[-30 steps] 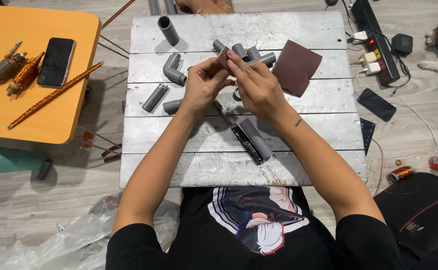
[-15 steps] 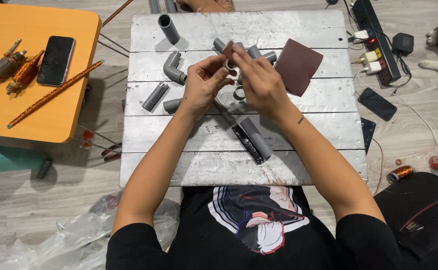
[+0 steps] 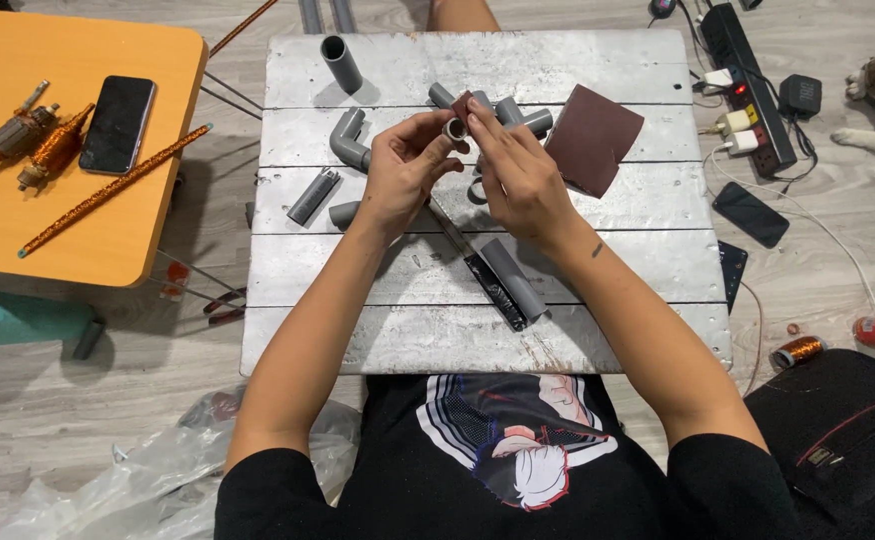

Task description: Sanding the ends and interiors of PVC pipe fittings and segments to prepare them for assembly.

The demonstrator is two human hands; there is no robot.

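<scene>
While both hands meet above the far middle of the silver board (image 3: 598, 330), the left hand (image 3: 405, 180) grips a short grey pipe piece (image 3: 454, 128), open end up. Right hand (image 3: 520, 178) pinches a small scrap of brown sandpaper (image 3: 463, 104) against the pipe's end. Just behind the hands: a cluster of grey fittings (image 3: 514, 113). Left of them on the board, a grey elbow (image 3: 348, 140), a short stub (image 3: 314, 195), and an upright pipe section (image 3: 340, 62) near the far left corner. A brown sandpaper sheet (image 3: 594, 139) lies toward the far right edge. Nearer the person, a grey pipe length (image 3: 514, 278) lies beside a dark tool (image 3: 485, 280). Off the board: orange table (image 3: 28, 240) at left with a phone (image 3: 118, 124); power strip (image 3: 753, 70) on the floor at right.
</scene>
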